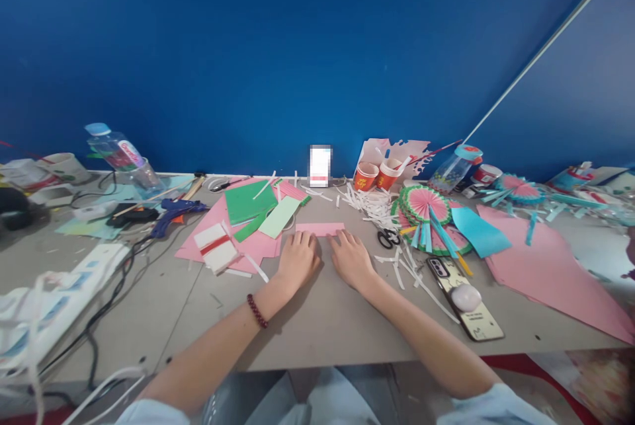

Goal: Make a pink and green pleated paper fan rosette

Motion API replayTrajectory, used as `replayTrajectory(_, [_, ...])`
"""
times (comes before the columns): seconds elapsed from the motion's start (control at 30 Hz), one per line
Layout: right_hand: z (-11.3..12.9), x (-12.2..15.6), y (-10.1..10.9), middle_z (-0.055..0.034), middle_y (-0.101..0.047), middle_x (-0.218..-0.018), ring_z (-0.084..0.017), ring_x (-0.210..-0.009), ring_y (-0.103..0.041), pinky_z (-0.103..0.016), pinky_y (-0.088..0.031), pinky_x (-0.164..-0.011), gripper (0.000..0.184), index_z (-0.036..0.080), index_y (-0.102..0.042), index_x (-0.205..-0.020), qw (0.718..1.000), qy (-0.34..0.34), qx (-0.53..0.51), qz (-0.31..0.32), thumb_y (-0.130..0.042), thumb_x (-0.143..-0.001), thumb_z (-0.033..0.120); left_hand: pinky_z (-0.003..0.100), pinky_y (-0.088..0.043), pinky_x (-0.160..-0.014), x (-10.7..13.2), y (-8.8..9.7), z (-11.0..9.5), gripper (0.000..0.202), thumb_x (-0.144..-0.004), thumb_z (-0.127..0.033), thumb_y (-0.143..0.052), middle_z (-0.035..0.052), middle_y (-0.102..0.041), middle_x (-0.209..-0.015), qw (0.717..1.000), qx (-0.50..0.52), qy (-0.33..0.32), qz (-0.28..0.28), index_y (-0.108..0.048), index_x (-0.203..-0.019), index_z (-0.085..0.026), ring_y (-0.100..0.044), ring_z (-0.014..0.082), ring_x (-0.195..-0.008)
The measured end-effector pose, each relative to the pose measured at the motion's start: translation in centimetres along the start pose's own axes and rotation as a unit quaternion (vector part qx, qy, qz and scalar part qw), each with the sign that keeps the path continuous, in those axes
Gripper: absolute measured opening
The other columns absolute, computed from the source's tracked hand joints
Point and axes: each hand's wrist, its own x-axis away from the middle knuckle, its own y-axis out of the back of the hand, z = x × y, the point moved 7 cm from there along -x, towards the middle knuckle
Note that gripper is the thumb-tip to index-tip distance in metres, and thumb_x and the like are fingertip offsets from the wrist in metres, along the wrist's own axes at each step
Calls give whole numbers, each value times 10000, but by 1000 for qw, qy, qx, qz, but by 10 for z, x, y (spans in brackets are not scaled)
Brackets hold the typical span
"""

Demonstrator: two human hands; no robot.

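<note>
Here we are, and the near edge of the pink strip (320, 229) is partly covered by fingertips: the left hand (300, 256) on its seven o'clock side, the right hand (351, 258) at five. Both hands lie palm down, fingers reaching forward, the two of them apart; the undersides are hidden, so we can't tell whether either one pinches the paper or merely rests on it. At twelve o'clock, against the blue wall (223, 61), a small upright panel (320, 166) is blocked out by pixels, and we can't read it. Over at three, we catch the black handles of the scissors (388, 238), the blades out of our sight near the white paper shreds (370, 205). The sleeves (496, 405) run off at the bottom.

Now the strip itself! Its long axis runs from nine to three o'clock, broadside to us, parallel to the wall, flat on the grey table (317, 332) between the fingertips and the panel. It's plain pale pink, narrow, straight along the far edge; it may be folded, though from here we can't be sure.
</note>
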Motion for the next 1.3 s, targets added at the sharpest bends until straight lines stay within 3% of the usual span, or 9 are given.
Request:
replayTrajectory(0.17, [2, 1, 2, -138, -475, -1333, -293, -1228, -367, -451, -277, -990, 407, 165, -513, -1245, 1000, -3, -4, -22, -466, -842, 188, 382, -407, -798, -1, -1, -2, 280, -766, -164, -505, 125, -535, -985, 999, 37, -14, -4, -562, -1034, -104, -474, 269, -955])
replayTrajectory(0.37, [3, 3, 2, -127, -506, -1306, -286, -1251, -342, -443, -218, -1018, 412, 149, -514, -1249, 1000, -13, -7, -28, -457, -843, 182, 380, -412, -852, -1, -2, 0, 299, -764, -159, -499, 121, -529, -1014, 997, 78, -9, 10, -542, -1056, -114, -462, 261, -996])
replayTrajectory(0.6, [7, 1, 1, -137, -577, -1148, -256, -1073, -479, -418, -282, -935, 448, 140, -453, -1289, 1000, -3, 2, -6, -474, -844, 184, 379, -419, -838, -1, -1, 0, 348, -781, -176, -481, 107, -530, -1042, 996, 83, -20, 16, -514, -1124, -131, -456, 259, -996])
replayTrajectory(0.83, [7, 1, 1, -127, -556, -1156, -266, -1077, -464, -415, -276, -922, 474, 211, -434, -1311, 1000, -1, 6, 0, -504, -841, 203, 386, -409, -832, -2, 0, 2, 418, -792, -194, -471, 108, -537, -1049, 996, 82, -18, 24, -494, -1208, -157, -463, 267, -995])
replayTrajectory(1.1, [5, 0, 4, -126, -551, -1168, -272, -1073, -448, -394, -301, -892, 443, 210, -464, -1285, 1000, 0, -1, 10, -503, -845, 223, 405, -413, -856, -2, -6, 8, 394, -809, -190, -466, 110, -534, -1043, 993, 119, -14, 9, -506, -1201, -169, -474, 269, -1020])
replayTrajectory(1.2, [4, 0, 4, -120, -550, -1165, -279, -1069, -444, -395, -309, -878, 445, 207, -468, -1281, 1000, 0, -1, 10, -509, -839, 233, 383, -416, -902, -4, -6, 28, 403, -847, -194, -426, 92, -540, -1090, 980, 193, 30, -32, -460, -1248, -198, -483, 236, -1058])
replayTrajectory(1.3, [5, 0, 3, -125, -546, -1168, -284, -1062, -443, -398, -305, -879, 448, 196, -475, -1275, 1000, 4, 3, 12, -520, -832, 239, 419, -344, -1013, -3, 11, 56, 550, -858, -208, -429, 150, -401, -1320, 959, 214, 111, -152, -278, -1384, -163, -351, 261, -1260])
